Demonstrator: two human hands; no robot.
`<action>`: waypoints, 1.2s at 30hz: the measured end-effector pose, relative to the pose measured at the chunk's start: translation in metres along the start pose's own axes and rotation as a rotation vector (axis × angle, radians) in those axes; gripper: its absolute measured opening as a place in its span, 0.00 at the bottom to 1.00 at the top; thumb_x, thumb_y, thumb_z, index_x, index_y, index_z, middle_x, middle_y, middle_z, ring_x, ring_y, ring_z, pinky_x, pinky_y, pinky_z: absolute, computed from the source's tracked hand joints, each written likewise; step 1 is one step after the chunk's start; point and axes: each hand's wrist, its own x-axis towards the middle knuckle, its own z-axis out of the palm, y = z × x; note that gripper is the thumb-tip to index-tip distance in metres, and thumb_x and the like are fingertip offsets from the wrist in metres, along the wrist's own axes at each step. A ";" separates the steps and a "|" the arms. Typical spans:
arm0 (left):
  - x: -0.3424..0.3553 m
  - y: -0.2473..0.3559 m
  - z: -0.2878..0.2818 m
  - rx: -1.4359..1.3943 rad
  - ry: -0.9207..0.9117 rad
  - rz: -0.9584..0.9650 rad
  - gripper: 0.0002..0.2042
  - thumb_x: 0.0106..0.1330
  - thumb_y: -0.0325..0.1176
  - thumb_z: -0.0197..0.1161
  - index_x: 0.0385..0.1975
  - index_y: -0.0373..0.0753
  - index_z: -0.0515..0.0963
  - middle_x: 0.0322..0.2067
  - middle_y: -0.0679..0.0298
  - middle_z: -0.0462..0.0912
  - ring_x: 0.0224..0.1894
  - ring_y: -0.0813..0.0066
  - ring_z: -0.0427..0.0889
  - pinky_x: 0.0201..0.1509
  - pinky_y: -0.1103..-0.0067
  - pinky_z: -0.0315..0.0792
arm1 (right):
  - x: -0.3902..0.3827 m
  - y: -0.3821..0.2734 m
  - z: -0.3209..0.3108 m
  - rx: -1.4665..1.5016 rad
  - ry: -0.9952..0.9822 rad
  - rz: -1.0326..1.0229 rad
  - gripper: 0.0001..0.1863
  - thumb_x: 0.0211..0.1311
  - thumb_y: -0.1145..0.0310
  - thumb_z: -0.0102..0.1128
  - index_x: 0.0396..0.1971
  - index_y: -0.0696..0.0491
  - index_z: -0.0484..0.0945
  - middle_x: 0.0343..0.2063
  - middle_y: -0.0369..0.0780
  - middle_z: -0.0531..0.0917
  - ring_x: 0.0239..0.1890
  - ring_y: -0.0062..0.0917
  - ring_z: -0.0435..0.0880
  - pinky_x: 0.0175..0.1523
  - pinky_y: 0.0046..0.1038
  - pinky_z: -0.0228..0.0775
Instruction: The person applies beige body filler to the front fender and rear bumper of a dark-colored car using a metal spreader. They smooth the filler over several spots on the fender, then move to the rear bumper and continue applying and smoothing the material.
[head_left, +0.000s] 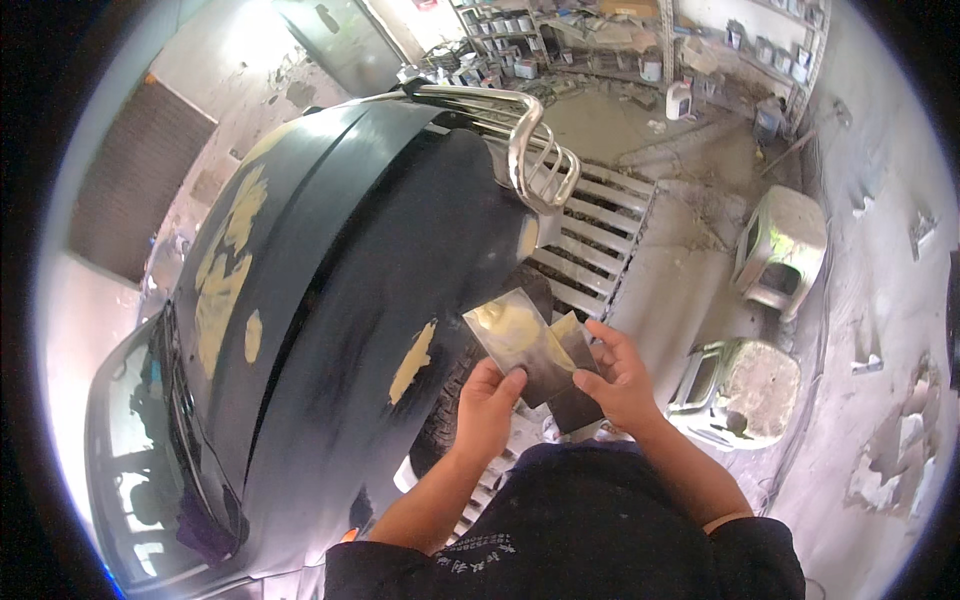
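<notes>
While the left hand (487, 402) pinches a putty-smeared plate (520, 343) and the right hand (622, 388) pinches a second plate (573, 345), there's the yellow patch (411, 363), left hand nearer, at its ten o'clock, lying one-to-seven!

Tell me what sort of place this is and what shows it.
Probably a vehicle body-repair workshop: a dark vehicle bears yellowish, filler-like patches, the left hand and right hand hold flat plates smeared with similar paste, and containers crowd shelves beyond.
</notes>
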 end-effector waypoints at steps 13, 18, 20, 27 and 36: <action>-0.003 0.060 0.012 -0.257 0.100 0.552 0.14 0.66 0.20 0.51 0.49 0.40 0.68 0.52 0.63 0.74 0.56 0.72 0.71 0.64 0.73 0.61 | 0.019 -0.046 0.005 -0.354 -0.143 -0.015 0.36 0.58 0.77 0.60 0.66 0.55 0.55 0.41 0.41 0.79 0.42 0.19 0.77 0.47 0.22 0.68; -0.005 0.062 0.018 -0.195 -0.145 0.576 0.22 0.68 0.16 0.45 0.63 0.35 0.59 0.60 0.58 0.67 0.64 0.69 0.64 0.68 0.71 0.54 | 0.028 -0.054 0.020 -0.320 -0.140 -0.036 0.36 0.58 0.76 0.60 0.65 0.55 0.55 0.41 0.40 0.79 0.41 0.18 0.77 0.46 0.22 0.68; -0.008 0.064 0.014 -0.133 -0.233 0.495 0.22 0.68 0.16 0.45 0.63 0.35 0.59 0.60 0.59 0.67 0.64 0.69 0.64 0.68 0.72 0.54 | 0.030 -0.063 0.022 -0.390 -0.172 -0.034 0.36 0.58 0.76 0.61 0.66 0.55 0.56 0.41 0.40 0.79 0.41 0.18 0.77 0.45 0.22 0.68; -0.019 0.059 -0.003 0.715 -0.233 0.437 0.22 0.66 0.20 0.53 0.60 0.35 0.64 0.43 0.56 0.79 0.43 0.67 0.78 0.48 0.79 0.69 | 0.036 -0.078 0.023 -0.394 -0.184 -0.078 0.38 0.56 0.77 0.62 0.66 0.53 0.56 0.40 0.39 0.78 0.36 0.14 0.75 0.41 0.18 0.68; -0.017 0.088 -0.005 1.159 -0.320 0.505 0.22 0.62 0.21 0.57 0.58 0.37 0.69 0.31 0.46 0.80 0.32 0.52 0.82 0.36 0.74 0.75 | 0.041 -0.098 0.015 -0.381 -0.252 -0.144 0.37 0.57 0.77 0.62 0.66 0.54 0.56 0.39 0.40 0.81 0.37 0.15 0.76 0.43 0.20 0.68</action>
